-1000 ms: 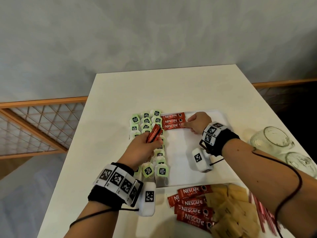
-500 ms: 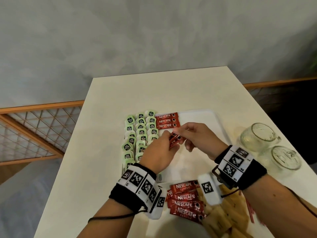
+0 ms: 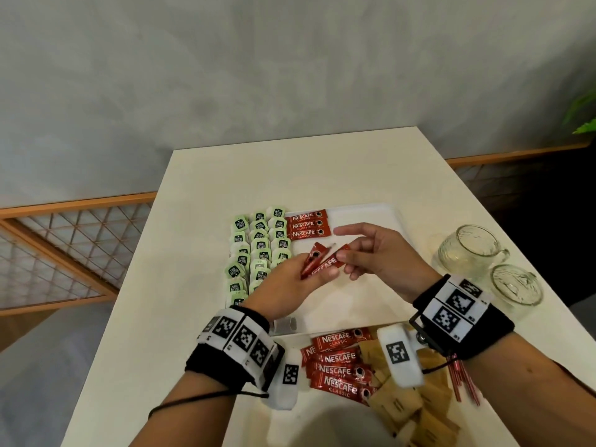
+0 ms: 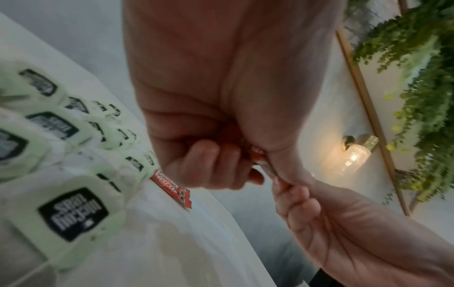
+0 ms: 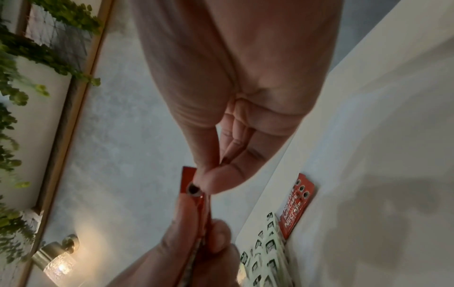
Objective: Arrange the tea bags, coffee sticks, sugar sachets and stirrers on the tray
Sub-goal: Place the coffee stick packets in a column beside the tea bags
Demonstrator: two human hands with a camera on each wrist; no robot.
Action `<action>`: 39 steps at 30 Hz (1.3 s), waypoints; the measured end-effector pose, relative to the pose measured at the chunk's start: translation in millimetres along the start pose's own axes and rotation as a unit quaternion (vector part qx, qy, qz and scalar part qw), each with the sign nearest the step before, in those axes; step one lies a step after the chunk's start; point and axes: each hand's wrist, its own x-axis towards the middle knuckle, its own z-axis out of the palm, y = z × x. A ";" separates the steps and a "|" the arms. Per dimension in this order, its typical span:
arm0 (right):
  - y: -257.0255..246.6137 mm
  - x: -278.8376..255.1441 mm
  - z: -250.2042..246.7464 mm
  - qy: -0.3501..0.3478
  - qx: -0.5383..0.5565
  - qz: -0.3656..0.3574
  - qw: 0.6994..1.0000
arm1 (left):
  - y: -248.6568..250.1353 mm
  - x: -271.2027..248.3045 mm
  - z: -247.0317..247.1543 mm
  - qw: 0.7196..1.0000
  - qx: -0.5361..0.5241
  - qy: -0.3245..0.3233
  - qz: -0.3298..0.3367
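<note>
Head view: right hand (image 3: 383, 256) has left the three laid coffee sticks (image 3: 308, 224) on the tray (image 3: 364, 211) and now pinches the top stick (image 3: 333, 259) of the left hand (image 3: 283, 285)'s gripped bundle, above the tray; both wrist views confirm both pinches, so a fourth stick goes down next.

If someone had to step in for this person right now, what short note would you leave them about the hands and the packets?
Left hand grips a few red coffee sticks above the tray; right hand pinches the end of one, drawing it out.
Done: tea bags fill the tray's left side in rows; three coffee sticks in a row lie beside them at the far edge.
Left: place the held sticks, then the loose coffee sticks, brown sugar sachets and red stirrers, all off the tray on the near table. Two glass mugs stand to the right.
</note>
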 end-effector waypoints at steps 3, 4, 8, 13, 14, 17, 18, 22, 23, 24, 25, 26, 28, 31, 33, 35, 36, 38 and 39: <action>0.1 0.8 -3.8 0.043 0.011 -0.018 0.999 | -4.9 -1.2 -8.7 0.977 -0.193 0.057 -0.071; 0.5 0.9 -4.6 0.057 0.018 -0.021 0.998 | -4.6 -2.2 -11.0 0.963 -0.243 0.073 -0.088; 3.9 3.0 -2.1 0.092 0.037 -0.031 0.995 | -2.5 -3.8 -8.0 0.956 -0.269 0.079 -0.093; 6.1 5.1 8.0 0.078 0.044 -0.003 0.996 | -0.2 2.1 0.9 0.968 -0.204 0.131 -0.069; 5.8 5.8 9.4 0.070 0.033 0.005 0.997 | 0.2 2.8 1.0 0.972 -0.186 0.133 -0.057; 3.7 10.2 7.9 0.061 0.020 0.024 0.998 | 1.9 3.6 -0.8 0.975 -0.180 0.125 -0.042; 2.9 12.4 5.8 0.061 0.023 0.032 0.997 | 0.5 4.9 -3.1 0.973 -0.185 0.131 -0.049; 1.8 21.0 -6.9 0.028 0.001 0.065 0.997 | -6.8 9.1 -17.1 0.976 -0.161 0.129 -0.065; 2.6 24.3 -9.4 0.018 -0.017 0.070 0.997 | -7.9 9.9 -19.8 0.979 -0.150 0.121 -0.067; 3.7 27.7 -11.7 0.015 -0.038 0.074 0.996 | -9.2 11.3 -22.5 0.980 -0.139 0.122 -0.072; 5.6 32.4 -14.5 0.019 -0.063 0.079 0.995 | -9.5 12.7 -25.5 0.980 -0.128 0.132 -0.080; 8.3 38.3 -17.7 0.028 -0.092 0.087 0.991 | -10.9 15.3 -29.3 0.977 -0.120 0.151 -0.090; 17.0 51.3 -25.8 0.058 -0.152 0.110 0.981 | -11.6 18.0 -37.0 0.967 -0.123 0.198 -0.107; 34.2 68.2 -33.6 0.101 -0.209 0.145 0.962 | -11.2 17.4 -44.5 0.950 -0.160 0.236 -0.127; 42.9 77.4 -31.4 0.119 -0.228 0.159 0.953 | -13.2 16.2 -46.5 0.945 -0.171 0.241 -0.142; 47.0 85.5 -26.3 0.136 -0.234 0.165 0.948 | -16.5 16.2 -46.5 0.942 -0.182 0.240 -0.148; 47.9 90.0 -23.4 0.140 -0.237 0.166 0.947 | -19.4 17.2 -46.5 0.942 -0.186 0.237 -0.148; 48.0 97.9 -17.7 0.140 -0.245 0.167 0.945 | -23.4 17.9 -46.1 0.944 -0.184 0.231 -0.145; 47.6 100.8 -15.1 0.139 -0.247 0.169 0.944 | -24.2 17.7 -45.8 0.946 -0.183 0.228 -0.142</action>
